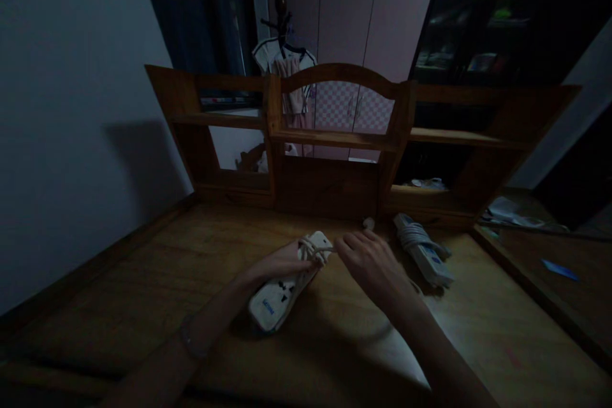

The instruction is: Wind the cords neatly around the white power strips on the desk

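Observation:
A white power strip (287, 284) lies on the wooden desk (153, 293) with its cord wound round its far end. My left hand (280, 261) grips the strip from the left side, thumb near the cord loops. My right hand (370, 261) hovers just right of the strip's far end, fingers curled and pinching the cord (319, 248) where it wraps. A second white power strip (423, 248), also bound with its own cord, lies on the desk to the right of my right hand.
A wooden shelf unit (335, 140) stands along the back of the desk. A grey wall (71, 127) borders the left. A small white thing (368, 223) sits by the shelf's base. A lower side surface with a blue card (559, 269) lies at right.

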`<state>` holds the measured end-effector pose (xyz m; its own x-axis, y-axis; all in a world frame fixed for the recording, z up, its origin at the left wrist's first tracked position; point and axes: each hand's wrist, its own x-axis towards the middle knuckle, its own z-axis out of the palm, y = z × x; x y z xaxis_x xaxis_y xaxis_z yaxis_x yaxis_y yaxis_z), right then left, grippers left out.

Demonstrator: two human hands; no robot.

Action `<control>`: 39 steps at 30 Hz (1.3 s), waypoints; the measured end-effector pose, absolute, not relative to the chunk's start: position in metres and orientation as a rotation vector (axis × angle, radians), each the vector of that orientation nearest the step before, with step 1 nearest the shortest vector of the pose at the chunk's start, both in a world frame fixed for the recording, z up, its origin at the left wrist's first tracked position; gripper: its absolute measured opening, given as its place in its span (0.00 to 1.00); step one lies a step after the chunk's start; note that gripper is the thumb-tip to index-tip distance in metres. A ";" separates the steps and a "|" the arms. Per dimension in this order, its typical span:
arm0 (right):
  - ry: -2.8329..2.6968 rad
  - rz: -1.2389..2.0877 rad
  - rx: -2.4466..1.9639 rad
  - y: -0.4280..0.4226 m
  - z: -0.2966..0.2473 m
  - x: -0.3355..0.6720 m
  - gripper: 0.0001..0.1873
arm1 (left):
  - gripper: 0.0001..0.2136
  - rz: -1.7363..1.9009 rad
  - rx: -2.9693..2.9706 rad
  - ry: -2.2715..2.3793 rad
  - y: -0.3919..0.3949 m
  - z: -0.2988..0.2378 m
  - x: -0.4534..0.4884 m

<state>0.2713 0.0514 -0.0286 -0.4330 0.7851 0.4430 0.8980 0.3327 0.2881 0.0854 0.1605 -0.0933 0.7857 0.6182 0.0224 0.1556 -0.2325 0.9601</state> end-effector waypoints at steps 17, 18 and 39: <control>-1.753 0.338 -1.251 0.048 -0.007 0.325 0.16 | 0.20 0.070 1.556 0.458 0.133 -0.073 0.078; -1.761 0.462 -1.225 0.049 -0.007 0.325 0.19 | 0.19 0.050 1.579 0.427 0.132 -0.071 0.078; -1.779 0.207 -1.719 0.085 -0.048 0.316 0.23 | 0.29 0.257 1.573 0.269 0.129 -0.080 0.077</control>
<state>0.3155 0.0848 -0.0484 0.0678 0.9397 0.3352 0.8376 0.1289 -0.5308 0.0765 0.1290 -0.0796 0.9446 0.3282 -0.0049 0.0109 -0.0163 0.9998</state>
